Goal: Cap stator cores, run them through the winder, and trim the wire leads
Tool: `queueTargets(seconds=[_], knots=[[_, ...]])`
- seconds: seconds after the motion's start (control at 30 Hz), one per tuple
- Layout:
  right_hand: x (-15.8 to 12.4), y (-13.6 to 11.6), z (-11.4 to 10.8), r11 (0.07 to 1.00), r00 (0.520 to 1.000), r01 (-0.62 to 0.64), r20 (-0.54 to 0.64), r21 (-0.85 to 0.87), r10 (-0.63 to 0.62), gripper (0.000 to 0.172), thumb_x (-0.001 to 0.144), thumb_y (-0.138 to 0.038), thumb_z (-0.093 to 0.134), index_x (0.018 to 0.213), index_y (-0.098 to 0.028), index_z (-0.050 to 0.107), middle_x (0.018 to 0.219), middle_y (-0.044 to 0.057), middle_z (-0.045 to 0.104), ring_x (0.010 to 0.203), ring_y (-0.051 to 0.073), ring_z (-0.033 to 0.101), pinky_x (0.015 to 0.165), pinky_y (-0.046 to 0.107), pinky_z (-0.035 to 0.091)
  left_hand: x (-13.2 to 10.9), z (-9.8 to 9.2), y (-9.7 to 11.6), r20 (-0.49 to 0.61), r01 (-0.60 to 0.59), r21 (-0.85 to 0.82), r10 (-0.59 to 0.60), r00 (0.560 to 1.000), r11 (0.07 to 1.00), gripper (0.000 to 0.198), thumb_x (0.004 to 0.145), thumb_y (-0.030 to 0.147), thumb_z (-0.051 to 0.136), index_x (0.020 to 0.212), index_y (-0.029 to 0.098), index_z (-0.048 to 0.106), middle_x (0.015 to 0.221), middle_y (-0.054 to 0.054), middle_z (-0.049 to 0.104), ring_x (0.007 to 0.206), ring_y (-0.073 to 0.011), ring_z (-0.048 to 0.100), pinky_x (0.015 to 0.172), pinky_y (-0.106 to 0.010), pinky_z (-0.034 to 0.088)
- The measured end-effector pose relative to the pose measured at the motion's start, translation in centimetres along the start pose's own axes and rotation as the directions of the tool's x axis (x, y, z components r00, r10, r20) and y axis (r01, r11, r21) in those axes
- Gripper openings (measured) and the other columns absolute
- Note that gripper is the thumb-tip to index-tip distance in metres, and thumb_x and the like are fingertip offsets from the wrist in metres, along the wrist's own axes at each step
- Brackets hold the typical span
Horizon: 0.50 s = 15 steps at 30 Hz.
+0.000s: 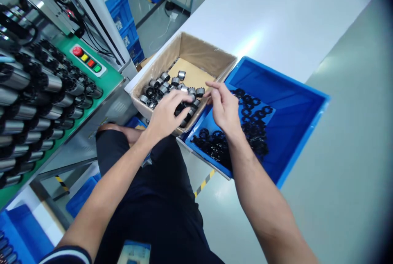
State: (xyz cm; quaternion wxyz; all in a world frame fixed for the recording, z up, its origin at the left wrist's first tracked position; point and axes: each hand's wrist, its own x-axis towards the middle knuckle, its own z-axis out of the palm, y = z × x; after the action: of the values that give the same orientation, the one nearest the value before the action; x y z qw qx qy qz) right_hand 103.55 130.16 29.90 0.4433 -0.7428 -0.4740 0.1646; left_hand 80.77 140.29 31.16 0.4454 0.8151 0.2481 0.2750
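Observation:
My left hand is over the near side of a lined cardboard box, its fingers curved and the thumb apart. Metal ring-shaped cores with black ends lie in the box, several just under these fingers; I see none clearly gripped. My right hand hovers where the box meets a blue bin. Its index finger stretches toward the box and the thumb stands up, with nothing visible held. Black toothed plastic rings fill part of the bin, partly hidden behind my right wrist.
On the left, rows of metal cores stand on a green machine table with a button panel. A white table extends behind the box. Stacked blue crates stand beyond. A phone lies on my lap.

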Motion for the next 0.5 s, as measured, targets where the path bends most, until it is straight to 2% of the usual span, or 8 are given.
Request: queueTargets(seconds=[0.03,0.1,0.17,0.2,0.27,0.37,0.43,0.5], knots=[[0.0,-0.1,0.1,1.0,1.0,-0.005,0.024,-0.029,0.006,0.067,0.123,-0.075,0.047,0.148,-0.024,0.083,0.112,0.009,0.09,0.093,0.026,0.081,0.097,0.044,0.068,-2.6,-0.2,0.5,-0.064,0.085,-0.05,-0.088,0.994,0.995,0.021,0.118,0.036,0.069,0.127,0.024,0.083,0.149,-0.012,0.081,0.15,-0.0279,0.073,0.136,-0.047,0.053],[0.1,-0.2,0.3,0.998,0.999,-0.01,0.05,-0.061,0.013,0.066,0.122,-0.071,0.048,0.148,-0.022,0.083,0.113,0.011,0.09,0.102,0.027,0.082,0.103,0.045,0.067,-8.8,-0.6,1.2,-0.146,0.211,-0.056,-0.217,0.965,0.976,0.024,0.117,0.043,0.068,0.114,0.025,0.084,0.135,-0.013,0.084,0.136,-0.0303,0.077,0.128,-0.048,0.057],[0.2,-0.2,0.5,0.997,0.999,-0.021,0.045,-0.074,0.024,0.065,0.12,-0.066,0.049,0.15,-0.018,0.082,0.114,0.013,0.09,0.101,0.027,0.082,0.102,0.044,0.067,-15.6,-0.9,1.5,-0.191,0.356,-0.075,-0.364,0.912,0.931,0.026,0.116,0.041,0.066,0.106,0.024,0.084,0.125,-0.014,0.085,0.123,-0.031,0.081,0.118,-0.048,0.062],[0.2,-0.2,0.6,0.996,0.999,-0.03,0.037,-0.085,0.033,0.065,0.119,-0.063,0.049,0.151,-0.016,0.081,0.115,0.014,0.09,0.101,0.027,0.082,0.102,0.044,0.067,-19.1,-1.2,1.6,-0.208,0.436,-0.095,-0.447,0.87,0.895,0.025,0.115,0.039,0.066,0.104,0.024,0.083,0.123,-0.014,0.085,0.12,-0.0311,0.081,0.116,-0.047,0.063],[0.3,-0.2,0.8,0.992,0.999,-0.05,0.011,-0.114,0.051,0.067,0.116,-0.06,0.048,0.153,-0.013,0.078,0.117,0.017,0.09,0.101,0.028,0.081,0.105,0.046,0.066,-25.7,-1.9,1.7,-0.258,0.586,-0.147,-0.603,0.755,0.797,0.023,0.111,0.04,0.07,0.098,0.025,0.081,0.115,-0.013,0.084,0.116,-0.0326,0.081,0.114,-0.048,0.063],[0.2,-0.2,1.3,0.984,0.997,-0.073,-0.027,-0.163,0.069,0.068,0.111,-0.057,0.047,0.152,-0.011,0.075,0.119,0.02,0.088,0.108,0.031,0.081,0.114,0.051,0.065,-33.8,-3.7,1.9,-0.333,0.728,-0.28,-0.775,0.537,0.626,0.024,0.103,0.047,0.078,0.097,0.024,0.079,0.107,-0.01,0.079,0.106,-0.0313,0.077,0.104,-0.046,0.064],[0.1,-0.4,1.8,0.977,0.996,-0.083,-0.045,-0.195,0.075,0.065,0.108,-0.057,0.048,0.146,-0.012,0.076,0.119,0.022,0.086,0.109,0.033,0.08,0.117,0.055,0.064,-37.5,-5.0,1.8,-0.361,0.751,-0.41,-0.848,0.388,0.518,0.032,0.1,0.054,0.085,0.102,0.022,0.077,0.105,-0.008,0.076,0.104,-0.0282,0.075,0.105,-0.045,0.064],[0.0,-1.2,2.1,0.973,0.996,-0.084,-0.058,-0.215,0.073,0.06,0.104,-0.06,0.052,0.134,-0.015,0.078,0.119,0.023,0.084,0.11,0.036,0.078,0.119,0.06,0.062,-40.1,-6.1,1.6,-0.359,0.704,-0.57,-0.899,0.252,0.424,0.042,0.101,0.059,0.087,0.109,0.02,0.074,0.107,-0.006,0.075,0.103,-0.0249,0.075,0.105,-0.044,0.065]])
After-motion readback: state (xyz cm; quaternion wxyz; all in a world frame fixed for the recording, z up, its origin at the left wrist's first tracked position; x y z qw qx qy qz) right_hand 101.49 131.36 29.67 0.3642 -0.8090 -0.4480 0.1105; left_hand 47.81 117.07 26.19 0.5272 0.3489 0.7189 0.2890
